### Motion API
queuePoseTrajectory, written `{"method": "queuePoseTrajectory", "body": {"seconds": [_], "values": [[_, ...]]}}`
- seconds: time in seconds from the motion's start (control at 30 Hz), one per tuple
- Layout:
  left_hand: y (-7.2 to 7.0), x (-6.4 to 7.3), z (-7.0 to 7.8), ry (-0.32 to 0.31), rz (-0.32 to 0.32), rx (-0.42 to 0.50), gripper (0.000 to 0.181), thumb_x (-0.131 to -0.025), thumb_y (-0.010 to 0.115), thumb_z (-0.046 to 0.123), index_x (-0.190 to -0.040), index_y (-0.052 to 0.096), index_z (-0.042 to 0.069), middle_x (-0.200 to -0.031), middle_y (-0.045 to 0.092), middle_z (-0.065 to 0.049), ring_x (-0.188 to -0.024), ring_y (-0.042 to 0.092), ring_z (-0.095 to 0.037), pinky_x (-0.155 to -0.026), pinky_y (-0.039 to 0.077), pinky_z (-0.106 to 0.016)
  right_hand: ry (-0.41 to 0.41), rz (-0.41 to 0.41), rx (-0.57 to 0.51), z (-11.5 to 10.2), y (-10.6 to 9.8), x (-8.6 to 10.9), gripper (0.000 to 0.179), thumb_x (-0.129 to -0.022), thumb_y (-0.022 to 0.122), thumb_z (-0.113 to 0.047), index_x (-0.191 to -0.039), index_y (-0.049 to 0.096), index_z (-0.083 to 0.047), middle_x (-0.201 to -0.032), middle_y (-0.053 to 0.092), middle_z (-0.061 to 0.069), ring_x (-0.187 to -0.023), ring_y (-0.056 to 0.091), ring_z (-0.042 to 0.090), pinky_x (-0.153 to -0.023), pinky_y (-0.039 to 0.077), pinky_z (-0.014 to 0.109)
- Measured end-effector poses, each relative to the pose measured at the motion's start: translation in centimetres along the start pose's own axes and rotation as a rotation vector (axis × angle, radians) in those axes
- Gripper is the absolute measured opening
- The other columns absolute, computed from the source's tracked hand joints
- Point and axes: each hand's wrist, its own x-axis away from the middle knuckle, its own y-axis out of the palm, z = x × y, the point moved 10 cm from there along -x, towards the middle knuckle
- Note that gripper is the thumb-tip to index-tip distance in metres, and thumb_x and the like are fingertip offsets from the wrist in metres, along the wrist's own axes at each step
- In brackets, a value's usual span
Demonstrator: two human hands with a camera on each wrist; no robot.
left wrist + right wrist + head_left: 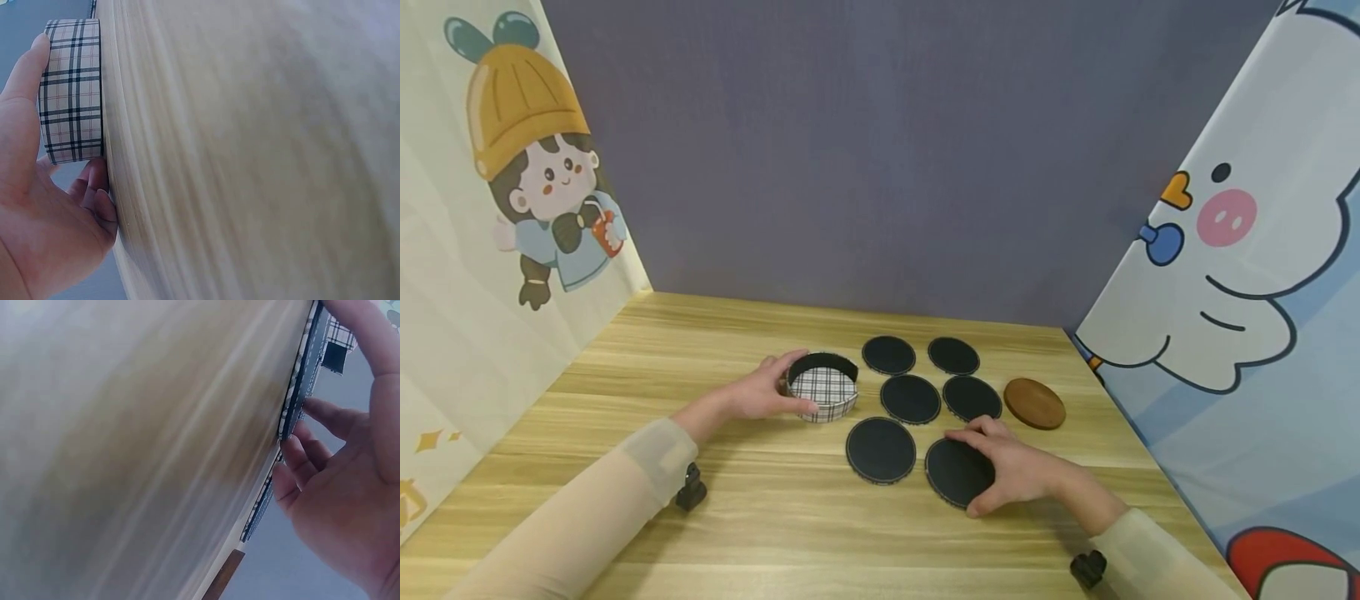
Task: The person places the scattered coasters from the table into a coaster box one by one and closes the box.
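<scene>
My left hand [758,395] holds a round, low-walled coaster holder [824,386], thumb on its near side and fingers round the back. The holder has a gap in its rim, a black inner wall and a plaid floor; its plaid outer wall [72,94] shows in the left wrist view. My right hand [1021,470] spans a round black coaster [957,473], thumb at the near edge and fingers at the far edge. In the right wrist view, the fingertips touch the coaster's rim [299,387], which lies at table level.
Several more black coasters [881,450] lie flat between the hands and farther back. To their right is a brown wooden disc [1034,403]. A grey-purple panel [850,167] stands behind the wood-grain table [760,517], with cartoon-printed panels at both sides.
</scene>
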Motion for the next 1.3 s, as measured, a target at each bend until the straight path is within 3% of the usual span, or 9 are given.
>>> {"method": "queuePoseTrajectory", "body": {"seconds": [0.57, 0.87, 1.3], "values": [[0.0, 0.0, -0.2, -0.005, 0.000, -0.012, 0.121, -0.087, 0.088, 0.062, -0.177, 0.016, 0.024, -0.162, 0.034, -0.031, -0.146, 0.045, -0.056, -0.119, 0.035, -0.079, -0.030, 0.015, 0.007, -0.4, 0.1, -0.1, 0.106, -0.067, 0.100, -0.047, -0.158, 0.055, -0.017, -0.138, 0.046, 0.005, -0.127, 0.043, 0.024, -0.101, 0.049, 0.041], [0.0, 0.0, -0.1, -0.005, -0.002, 0.019, 0.121, -0.087, 0.090, 0.058, -0.177, 0.018, 0.023, -0.159, 0.036, -0.029, -0.144, 0.047, -0.052, -0.120, 0.034, -0.077, -0.040, 0.029, 0.052, -0.7, 0.0, -0.2, 0.104, -0.065, 0.098, -0.049, -0.154, 0.056, -0.015, -0.143, 0.050, 0.003, -0.131, 0.046, 0.025, -0.103, 0.049, 0.045], [0.1, 0.0, 0.0, -0.002, -0.003, 0.025, 0.121, -0.086, 0.091, 0.058, -0.177, 0.018, 0.024, -0.158, 0.037, -0.028, -0.140, 0.052, -0.050, -0.121, 0.034, -0.076, -0.083, 0.163, 0.071, -1.5, -1.5, -0.8, 0.107, -0.068, 0.097, -0.051, -0.158, 0.054, -0.012, -0.146, 0.048, 0.003, -0.132, 0.044, 0.025, -0.102, 0.048, 0.049]]}}
